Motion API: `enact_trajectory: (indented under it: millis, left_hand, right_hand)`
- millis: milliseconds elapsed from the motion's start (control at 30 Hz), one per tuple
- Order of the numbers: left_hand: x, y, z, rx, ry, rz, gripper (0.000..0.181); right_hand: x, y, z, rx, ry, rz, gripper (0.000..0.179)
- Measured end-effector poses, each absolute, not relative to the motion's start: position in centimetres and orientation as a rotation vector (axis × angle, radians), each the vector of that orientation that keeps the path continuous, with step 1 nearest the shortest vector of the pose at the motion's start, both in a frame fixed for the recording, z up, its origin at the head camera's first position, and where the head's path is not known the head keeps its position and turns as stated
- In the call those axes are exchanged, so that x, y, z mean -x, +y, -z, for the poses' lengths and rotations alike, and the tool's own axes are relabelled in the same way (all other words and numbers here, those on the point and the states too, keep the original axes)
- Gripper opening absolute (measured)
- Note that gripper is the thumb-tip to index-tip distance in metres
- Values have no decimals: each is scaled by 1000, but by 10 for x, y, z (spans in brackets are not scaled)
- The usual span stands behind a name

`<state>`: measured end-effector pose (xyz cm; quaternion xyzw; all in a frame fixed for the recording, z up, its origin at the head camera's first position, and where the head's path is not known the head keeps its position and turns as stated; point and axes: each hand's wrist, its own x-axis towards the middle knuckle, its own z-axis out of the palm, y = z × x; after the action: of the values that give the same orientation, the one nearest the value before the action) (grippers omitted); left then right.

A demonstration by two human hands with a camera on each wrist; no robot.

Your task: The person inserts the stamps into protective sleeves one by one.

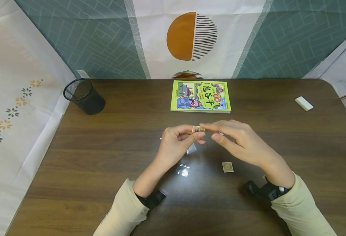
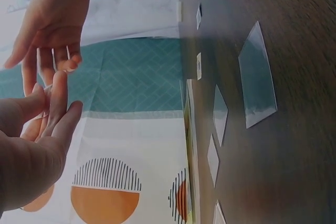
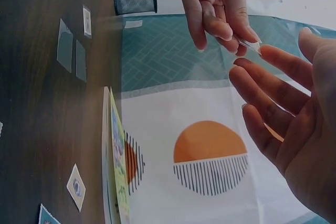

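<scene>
My left hand [image 1: 175, 141] pinches a small square stamp-like card [image 1: 198, 128] between thumb and fingers; in the right wrist view, something clear and shiny [image 3: 250, 44] shows at those fingertips. My right hand [image 1: 243, 141] comes in from the other side, fingers extended, its index fingertip at the card's upper right edge. A second small square card [image 1: 227, 167] with a round mark lies on the table below the right hand. Two clear plastic sleeves, one nearer [image 1: 183, 170] and one partly behind the left hand [image 1: 192, 149], lie on the table. Something white under the right hand is mostly hidden.
A green illustrated book [image 1: 200, 96] lies at the table's back edge. A black mesh pen holder [image 1: 91, 101] stands back left, and a white block [image 1: 304, 103] lies back right. Patterned cloth [image 1: 102, 42] hangs behind the brown table [image 1: 102, 157].
</scene>
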<state>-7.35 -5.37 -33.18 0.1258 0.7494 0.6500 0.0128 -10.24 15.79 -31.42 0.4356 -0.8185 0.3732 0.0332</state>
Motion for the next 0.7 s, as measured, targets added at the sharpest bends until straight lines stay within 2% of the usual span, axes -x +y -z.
enact_trajectory:
  millis: [700]
  left_hand:
    - [71, -53, 329, -405, 2304, -1969, 13]
  right_hand:
    - [102, 154, 314, -1411, -2468, -1198, 27]
